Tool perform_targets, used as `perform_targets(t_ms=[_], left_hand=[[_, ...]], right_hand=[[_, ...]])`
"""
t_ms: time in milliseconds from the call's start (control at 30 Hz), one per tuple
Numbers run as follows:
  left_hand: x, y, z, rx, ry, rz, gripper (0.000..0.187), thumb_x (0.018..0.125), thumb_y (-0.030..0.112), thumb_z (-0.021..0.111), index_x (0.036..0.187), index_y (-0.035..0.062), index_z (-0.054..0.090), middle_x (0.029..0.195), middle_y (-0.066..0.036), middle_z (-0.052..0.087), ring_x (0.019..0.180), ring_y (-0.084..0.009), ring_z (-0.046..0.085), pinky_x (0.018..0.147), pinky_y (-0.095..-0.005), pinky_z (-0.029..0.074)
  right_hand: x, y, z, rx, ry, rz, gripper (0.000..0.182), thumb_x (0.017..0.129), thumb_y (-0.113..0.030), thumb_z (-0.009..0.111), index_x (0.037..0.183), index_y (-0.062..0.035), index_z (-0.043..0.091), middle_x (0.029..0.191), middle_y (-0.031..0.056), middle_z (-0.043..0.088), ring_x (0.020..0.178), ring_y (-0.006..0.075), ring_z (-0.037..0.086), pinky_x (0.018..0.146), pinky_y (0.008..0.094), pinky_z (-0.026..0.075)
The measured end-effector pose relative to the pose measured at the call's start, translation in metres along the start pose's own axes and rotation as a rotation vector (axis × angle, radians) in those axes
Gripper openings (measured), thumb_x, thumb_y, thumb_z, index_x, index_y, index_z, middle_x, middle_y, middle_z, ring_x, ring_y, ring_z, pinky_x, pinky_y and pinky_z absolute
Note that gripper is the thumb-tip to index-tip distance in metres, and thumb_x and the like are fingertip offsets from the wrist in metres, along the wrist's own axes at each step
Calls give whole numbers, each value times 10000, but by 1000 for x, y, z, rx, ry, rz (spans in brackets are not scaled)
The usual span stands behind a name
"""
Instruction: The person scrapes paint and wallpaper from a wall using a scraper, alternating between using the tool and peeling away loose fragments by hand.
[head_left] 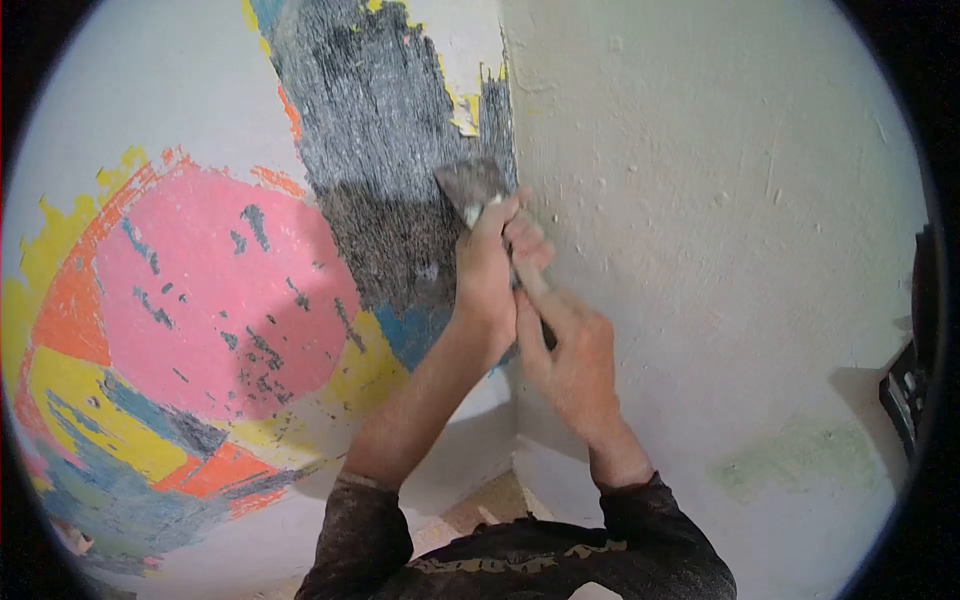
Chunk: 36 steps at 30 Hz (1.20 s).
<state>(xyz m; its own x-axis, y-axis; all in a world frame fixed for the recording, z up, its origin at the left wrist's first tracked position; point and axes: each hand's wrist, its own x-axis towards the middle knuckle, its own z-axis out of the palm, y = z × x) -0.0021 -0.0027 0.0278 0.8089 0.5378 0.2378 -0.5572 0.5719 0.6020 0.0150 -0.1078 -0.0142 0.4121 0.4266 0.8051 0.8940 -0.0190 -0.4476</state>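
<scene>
A scraper with a broad, worn metal blade rests against the painted wall, close to the room corner. My left hand is closed round the scraper near its blade, thumb pointing up. Just below and to the right, my right hand closes on the lower part of the handle, one finger stretched up along it. Most of the handle is hidden by both hands. Around the blade the surface is dark grey and streaked, with ragged white and yellow paint remnants above.
On the left wall a large pink painted circle is chipped, with orange, yellow and blue patches around it. The plain, bumpy right wall meets it at the corner. A dark object sits at the right edge. Some floor shows below.
</scene>
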Motion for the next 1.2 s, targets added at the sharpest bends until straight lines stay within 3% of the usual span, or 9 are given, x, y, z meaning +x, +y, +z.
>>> perform_targets(t_ms=[67,133,233,467,700,833,1000,1100,1200], left_hand=[[6,5,3,65,17,46,237,903,133,473,1093,-8,455,653,37,349,543,-72,369,518,-236,363],[11,16,13,122,55,84,252,904,136,475,1108,-11,453,656,37,349,539,-69,368,514,-234,363],[24,30,25,13,-157,99,317,902,155,496,1161,-20,446,663,36,365,542,-69,381,514,-247,374],[10,12,-2,73,-3,67,347,892,177,528,1175,-10,459,665,46,373,560,-64,391,522,-247,377],[9,8,8,88,60,118,381,883,188,540,1199,-9,457,677,41,395,580,-69,409,525,-245,377],[5,9,7,53,25,93,390,886,184,525,1215,-11,449,683,40,401,582,-71,410,531,-241,379],[21,21,26,111,-9,146,268,859,166,523,1084,28,567,655,30,390,585,-75,415,559,-253,397],[8,10,12,103,86,102,273,862,149,506,1089,4,550,660,34,370,583,-73,388,559,-255,374],[16,20,16,190,5,166,299,864,135,483,1124,-8,519,667,38,363,584,-74,376,576,-247,372]], right_hand=[[3,2,5,10,-48,44,388,834,-108,575,1222,-84,573,637,149,528,576,272,571,526,371,444],[22,6,9,41,83,-117,402,823,-102,589,1224,-86,573,651,144,536,549,258,566,510,366,441],[38,-4,-4,-5,52,-96,403,820,-94,592,1222,-87,575,651,139,533,528,251,556,504,365,440],[7,5,10,78,-36,18,393,837,-102,582,1230,-92,572,624,135,507,495,223,507,486,344,418],[11,9,3,123,36,-47,399,836,-97,587,1235,-113,574,612,135,506,494,228,509,485,340,418],[10,10,7,145,28,-29,399,844,-103,581,1242,-120,571,621,139,517,491,230,492,485,343,409],[34,5,1,165,45,-8,385,842,-92,575,1227,-110,580,624,142,526,519,229,533,499,351,420],[14,4,2,145,10,20,378,847,-97,566,1224,-101,580,623,141,530,527,223,530,507,351,413],[33,5,7,155,48,-35,370,851,-105,561,1220,-93,581,628,147,538,532,230,534,511,357,413]])
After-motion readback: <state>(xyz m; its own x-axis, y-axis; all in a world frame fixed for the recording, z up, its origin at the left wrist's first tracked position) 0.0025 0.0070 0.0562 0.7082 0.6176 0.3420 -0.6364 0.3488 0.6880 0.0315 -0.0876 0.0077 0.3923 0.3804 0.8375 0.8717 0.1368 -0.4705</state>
